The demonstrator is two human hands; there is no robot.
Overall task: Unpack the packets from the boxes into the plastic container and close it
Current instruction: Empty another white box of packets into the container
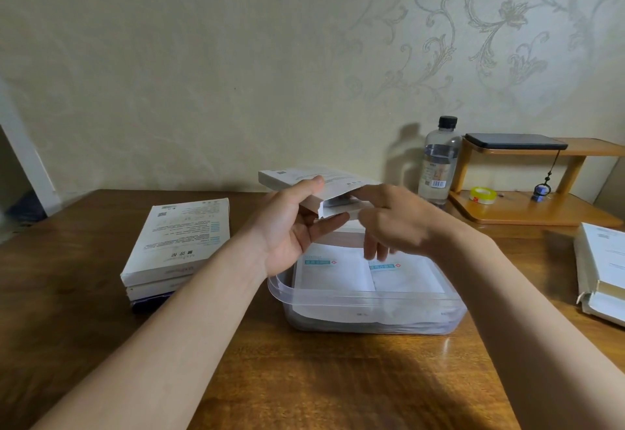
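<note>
Centre of the frame, and the left hand (291,226) has a white box (304,175) up in the air: thumb on the top face, fingers curled underneath, a firm hold. The box hangs level above the far edge of the plastic container (338,299), its open end facing right. In from the right comes the right hand (399,223), index finger and thumb at that open end, where a flap and something pale show inside. The other fingers hang down over the container. That hand is blurred, so I cannot tell whether it pinches anything or only touches the opening.

Below, the clear container sits lidless on the brown wooden surface (304,379), just below centre. White packets (334,274) with teal labels lie flat inside, two side by side on top and more beneath.

Left of centre, a stack of boxes (179,240) lies flat on the surface, printed side up. At the right edge, an opened box (602,270) lies partly out of view. In the upper right, against the patterned wall, stand a clear bottle (439,162) with a black cap and a wooden shelf (527,209), with a dark phone (514,141) on its top and a roll of tape (483,195) on its lower board.
</note>
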